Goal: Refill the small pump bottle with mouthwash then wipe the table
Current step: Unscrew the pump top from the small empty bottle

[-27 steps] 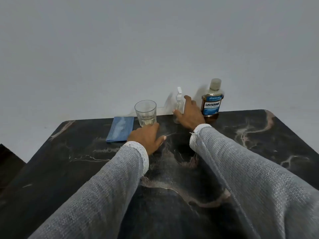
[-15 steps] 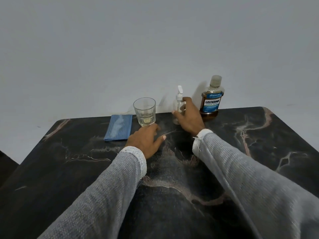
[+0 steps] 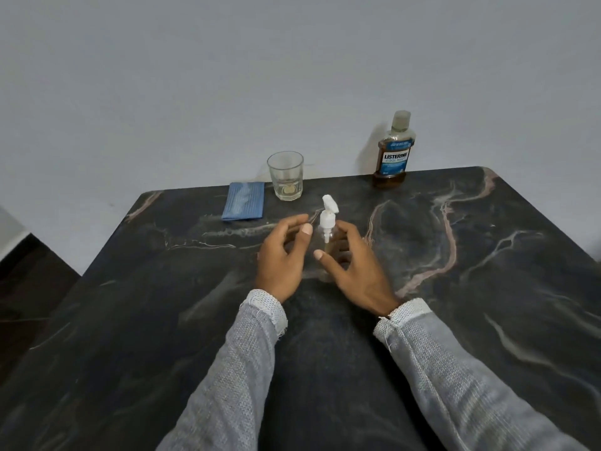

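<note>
The small clear pump bottle (image 3: 327, 234) with a white pump head stands upright on the middle of the dark marble table (image 3: 487, 288). My right hand (image 3: 353, 268) is wrapped around its body from the right. My left hand (image 3: 284, 255) hovers just left of the pump, fingers apart, holding nothing. The mouthwash bottle (image 3: 393, 154), amber liquid with a blue label and its cap on, stands at the table's far edge. A folded blue cloth (image 3: 243, 205) lies at the far left.
A clear drinking glass (image 3: 286, 180) with a little liquid at its bottom stands between the cloth and the mouthwash bottle, near the far edge. A plain grey wall rises behind the table. Dark floor shows past the table's left edge.
My right hand has drawn the pump bottle from beside the mouthwash bottle toward me to the table's middle. My left hand has lifted off the table and come up beside the pump.
</note>
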A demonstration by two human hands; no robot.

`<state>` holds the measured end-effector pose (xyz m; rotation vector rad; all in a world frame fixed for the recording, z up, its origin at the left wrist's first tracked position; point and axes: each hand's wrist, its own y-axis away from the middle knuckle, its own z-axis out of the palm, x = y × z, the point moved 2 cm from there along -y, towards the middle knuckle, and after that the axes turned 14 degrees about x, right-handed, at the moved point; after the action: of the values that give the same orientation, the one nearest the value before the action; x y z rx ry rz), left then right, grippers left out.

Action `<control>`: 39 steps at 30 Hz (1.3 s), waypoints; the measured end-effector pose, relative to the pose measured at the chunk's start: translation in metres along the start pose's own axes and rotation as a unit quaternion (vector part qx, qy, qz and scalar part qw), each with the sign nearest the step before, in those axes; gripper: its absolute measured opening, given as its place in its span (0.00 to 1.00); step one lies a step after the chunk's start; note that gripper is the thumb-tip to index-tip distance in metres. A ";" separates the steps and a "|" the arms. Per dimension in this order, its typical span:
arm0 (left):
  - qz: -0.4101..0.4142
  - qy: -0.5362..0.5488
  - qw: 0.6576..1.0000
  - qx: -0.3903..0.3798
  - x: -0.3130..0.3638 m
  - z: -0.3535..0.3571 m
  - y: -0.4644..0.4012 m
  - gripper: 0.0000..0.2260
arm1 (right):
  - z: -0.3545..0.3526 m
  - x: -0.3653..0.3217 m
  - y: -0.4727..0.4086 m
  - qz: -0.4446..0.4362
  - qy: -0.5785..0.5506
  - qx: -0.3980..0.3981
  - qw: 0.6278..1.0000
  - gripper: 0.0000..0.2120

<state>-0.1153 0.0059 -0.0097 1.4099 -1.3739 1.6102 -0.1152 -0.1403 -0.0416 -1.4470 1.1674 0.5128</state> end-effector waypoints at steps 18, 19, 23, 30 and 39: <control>0.073 0.047 0.995 -0.050 -0.008 0.015 0.003 0.10 | 0.001 0.002 0.016 -0.042 0.005 -0.024 0.999 0.26; 0.075 0.050 0.995 -0.041 -0.008 0.015 0.004 0.10 | 0.001 0.002 0.016 -0.041 0.004 -0.026 0.999 0.26; 0.072 0.067 0.995 -0.015 -0.007 0.018 0.009 0.09 | 0.000 0.001 0.017 -0.045 0.009 -0.025 0.999 0.27; 0.076 0.088 0.993 0.020 -0.004 0.020 0.014 0.09 | -0.001 -0.001 0.019 -0.046 0.004 -0.026 0.999 0.27; 0.017 0.134 0.991 -0.014 -0.003 0.021 0.013 0.13 | -0.001 0.000 0.020 -0.050 0.019 -0.006 0.999 0.26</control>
<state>-0.1191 -0.0171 -0.0187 1.1117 -1.2615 1.7242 -0.1331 -0.1380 -0.0509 -1.5233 1.1162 0.4259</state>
